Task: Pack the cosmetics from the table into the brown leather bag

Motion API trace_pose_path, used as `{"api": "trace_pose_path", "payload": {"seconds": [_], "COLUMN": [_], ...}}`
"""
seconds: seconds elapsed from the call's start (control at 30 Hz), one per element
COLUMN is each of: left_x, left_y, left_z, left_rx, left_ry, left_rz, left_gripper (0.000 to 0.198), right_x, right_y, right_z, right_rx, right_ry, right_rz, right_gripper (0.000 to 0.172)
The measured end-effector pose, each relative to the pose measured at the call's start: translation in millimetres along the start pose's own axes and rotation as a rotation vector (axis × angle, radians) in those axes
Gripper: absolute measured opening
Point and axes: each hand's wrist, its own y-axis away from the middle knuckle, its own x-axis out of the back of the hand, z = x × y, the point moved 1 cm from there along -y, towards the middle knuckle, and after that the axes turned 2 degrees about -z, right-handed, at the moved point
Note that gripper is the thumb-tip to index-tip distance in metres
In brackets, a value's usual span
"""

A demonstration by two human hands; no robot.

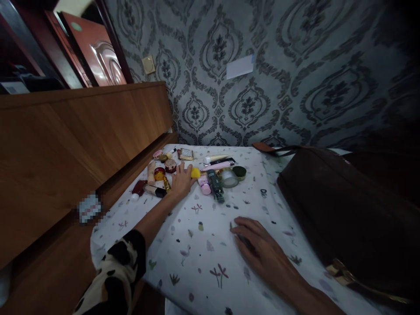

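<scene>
My left hand reaches in among the cosmetics on the table, its fingers apart. A small yellow piece sits against its thumb side; whether it is gripped is unclear. Left of the hand are a jar with an ornate lid, an amber jar, a gold lipstick tube and a black-capped bottle. To its right lie a dark green tube, a pink-capped bottle and a pink tube. My right hand is curled low over the cloth around something thin and dark, mostly hidden by the fingers.
A white printed cloth covers the table, which meets a patterned wall. A large dark brown bag stands at the right. Along the left runs a wooden panel. A round clear container and dark green lid lie right of centre.
</scene>
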Motion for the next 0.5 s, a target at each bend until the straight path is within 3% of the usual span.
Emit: {"api": "trace_pose_path", "payload": {"seconds": [0.33,0.5], "left_x": [-21.5,-15.1], "left_y": [-70.0,-86.3], "left_z": [25.2,24.7], "left_rx": [0.065,0.037], "left_ry": [0.133,0.178], "left_rz": [0.115,0.107], "left_gripper": [0.035,0.036], "right_x": [-1.9,1.8], "right_y": [1.8,0.6], "right_z": [3.4,-0.7], "right_rx": [0.034,0.053], "right_ry": [0.025,0.032], "right_rz": [-0.004,-0.009], "right_gripper": [0.021,0.02]}}
